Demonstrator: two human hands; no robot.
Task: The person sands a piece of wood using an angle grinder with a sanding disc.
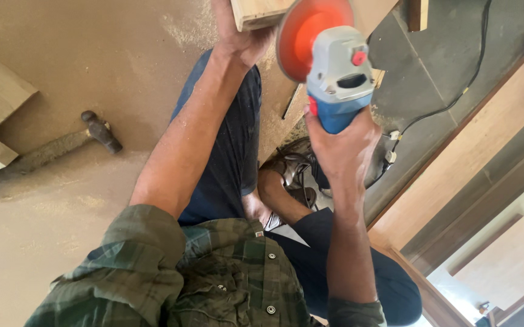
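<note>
While a dusty hammer (86,136) is left lying on the sawdust-covered floor (44,230) to the left | a pale wooden block (256,12) is gripped at the top edge by the left hand (240,39) | a blue angle grinder (337,75) with an orange disc (304,36) is clenched in the right hand (340,148), just beside the block | a black cable (455,91) is trailed over dark tiles.
</note>
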